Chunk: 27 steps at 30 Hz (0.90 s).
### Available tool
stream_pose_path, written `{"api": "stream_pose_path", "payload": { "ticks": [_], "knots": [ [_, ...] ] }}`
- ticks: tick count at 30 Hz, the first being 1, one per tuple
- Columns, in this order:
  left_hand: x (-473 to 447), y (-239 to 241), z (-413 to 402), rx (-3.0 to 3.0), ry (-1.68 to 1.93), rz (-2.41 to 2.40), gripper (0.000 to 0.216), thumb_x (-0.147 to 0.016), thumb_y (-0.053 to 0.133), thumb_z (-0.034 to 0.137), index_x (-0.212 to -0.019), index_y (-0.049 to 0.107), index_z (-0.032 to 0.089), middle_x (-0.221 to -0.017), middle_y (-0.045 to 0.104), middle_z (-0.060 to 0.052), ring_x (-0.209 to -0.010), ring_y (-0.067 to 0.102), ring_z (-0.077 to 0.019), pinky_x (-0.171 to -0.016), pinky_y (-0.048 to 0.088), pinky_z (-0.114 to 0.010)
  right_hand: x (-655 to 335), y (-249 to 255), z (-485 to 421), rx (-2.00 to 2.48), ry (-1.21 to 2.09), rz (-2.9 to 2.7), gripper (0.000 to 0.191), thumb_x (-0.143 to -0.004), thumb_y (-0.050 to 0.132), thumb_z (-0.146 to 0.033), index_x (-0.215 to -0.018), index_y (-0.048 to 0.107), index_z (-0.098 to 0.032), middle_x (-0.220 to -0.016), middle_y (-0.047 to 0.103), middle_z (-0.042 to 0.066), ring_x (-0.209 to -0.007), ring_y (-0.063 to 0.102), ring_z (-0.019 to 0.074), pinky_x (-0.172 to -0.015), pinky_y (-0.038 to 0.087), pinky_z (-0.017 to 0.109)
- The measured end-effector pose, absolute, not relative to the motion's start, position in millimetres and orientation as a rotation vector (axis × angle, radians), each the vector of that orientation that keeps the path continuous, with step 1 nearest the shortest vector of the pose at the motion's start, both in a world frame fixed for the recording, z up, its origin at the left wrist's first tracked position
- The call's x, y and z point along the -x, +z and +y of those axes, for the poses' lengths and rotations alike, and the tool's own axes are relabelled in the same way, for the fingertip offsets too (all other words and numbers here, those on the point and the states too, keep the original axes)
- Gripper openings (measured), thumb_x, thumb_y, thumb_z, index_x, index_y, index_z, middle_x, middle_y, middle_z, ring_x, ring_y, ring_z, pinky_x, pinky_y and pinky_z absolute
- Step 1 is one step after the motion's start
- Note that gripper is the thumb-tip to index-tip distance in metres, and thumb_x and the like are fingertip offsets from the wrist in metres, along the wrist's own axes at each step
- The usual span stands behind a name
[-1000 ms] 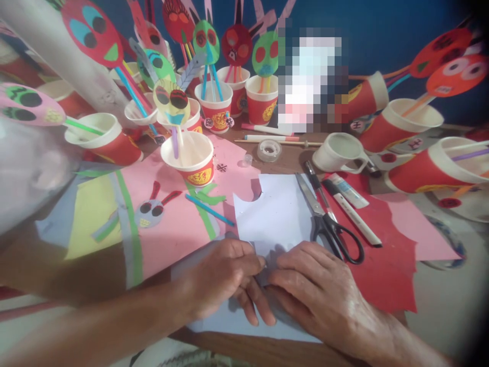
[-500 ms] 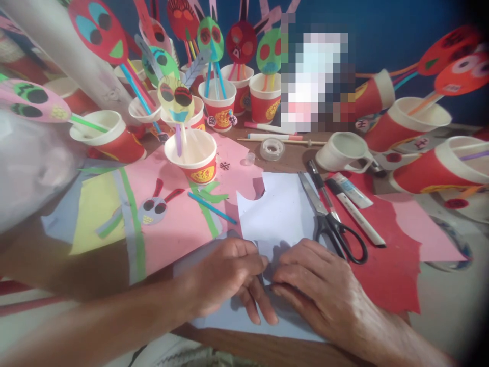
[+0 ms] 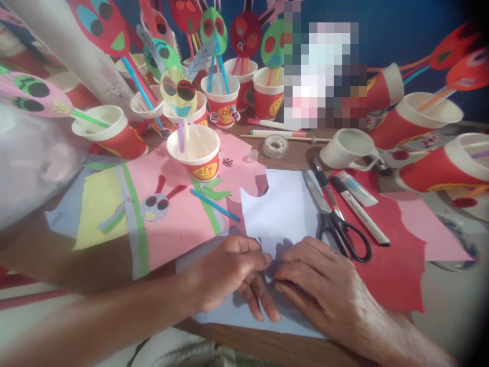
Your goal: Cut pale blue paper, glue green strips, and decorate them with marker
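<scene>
Grip of left hand (image 3: pixel 229 272) and right hand (image 3: pixel 324 290) tight on pale paper (image 3: pixel 282 209) fold; scissors (image 3: pixel 332 219) just beside.

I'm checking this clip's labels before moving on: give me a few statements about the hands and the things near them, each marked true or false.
1. The left hand and right hand both touch the sheet. True.
2. The right hand holds the scissors. False: they lie free just beyond that hand.
3. The tape roll lies flat beyond the sheet. True.
4. The marker lies left of the scissors. False: it lies to their right.
5. The cup nearest the hands is empty. False: a straw with a paper face stands in it.
</scene>
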State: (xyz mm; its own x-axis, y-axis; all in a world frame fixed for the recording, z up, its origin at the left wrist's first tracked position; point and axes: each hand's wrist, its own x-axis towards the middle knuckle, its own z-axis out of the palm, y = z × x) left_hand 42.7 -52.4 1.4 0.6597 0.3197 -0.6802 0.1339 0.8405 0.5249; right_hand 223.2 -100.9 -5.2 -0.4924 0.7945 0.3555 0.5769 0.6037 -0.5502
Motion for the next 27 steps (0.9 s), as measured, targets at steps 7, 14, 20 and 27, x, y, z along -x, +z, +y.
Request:
{"api": "stream_pose_path", "payload": {
  "ticks": [7,14,20,27],
  "knots": [
    [-44.2,4.4,-50.9,-0.598,0.089,0.884,0.017,-0.076,0.054,0.027,-0.066,0.050,0.013,-0.046,0.063,-0.009,-0.042,0.061,-0.0149,-0.042,0.047,-0.021,-222.1,-5.0,-100.1,1.083,0.473,-2.252,0.013,-0.090,0.052,-0.015,-0.081,0.060,-0.015,-0.076,0.061,0.005,-0.070,0.053,0.0164,-0.063,0.043,0.031],
    [-44.5,2.5,-52.4,-0.604,0.098,0.875,0.018,-0.075,0.053,0.026,-0.064,0.053,0.012,-0.048,0.064,-0.010,-0.042,0.061,-0.0153,-0.041,0.046,-0.020,-224.5,-5.3,-101.2,1.038,0.444,-2.273,0.005,-0.088,0.056,-0.015,-0.085,0.060,-0.015,-0.077,0.062,0.006,-0.072,0.053,0.0171,-0.065,0.043,0.032],
    [-44.6,3.1,-51.9,-0.574,0.106,0.875,0.023,-0.082,0.045,0.023,-0.063,0.052,0.013,-0.043,0.060,-0.009,-0.038,0.059,-0.0145,-0.039,0.045,-0.020,-223.8,-5.9,-102.5,1.043,0.297,-2.291,0.002,-0.085,0.058,-0.015,-0.085,0.059,-0.017,-0.075,0.062,0.004,-0.068,0.051,0.0175,-0.062,0.041,0.032],
    [-45.5,2.4,-52.4,-0.558,0.110,0.872,0.026,-0.080,0.046,0.025,-0.056,0.050,0.014,-0.041,0.060,-0.009,-0.037,0.059,-0.0151,-0.036,0.041,-0.019,-222.6,-9.0,-103.9,1.014,0.223,-2.340,0.008,-0.087,0.055,-0.012,-0.082,0.060,-0.016,-0.076,0.063,0.003,-0.070,0.052,0.0175,-0.063,0.038,0.032]
  ]
}}
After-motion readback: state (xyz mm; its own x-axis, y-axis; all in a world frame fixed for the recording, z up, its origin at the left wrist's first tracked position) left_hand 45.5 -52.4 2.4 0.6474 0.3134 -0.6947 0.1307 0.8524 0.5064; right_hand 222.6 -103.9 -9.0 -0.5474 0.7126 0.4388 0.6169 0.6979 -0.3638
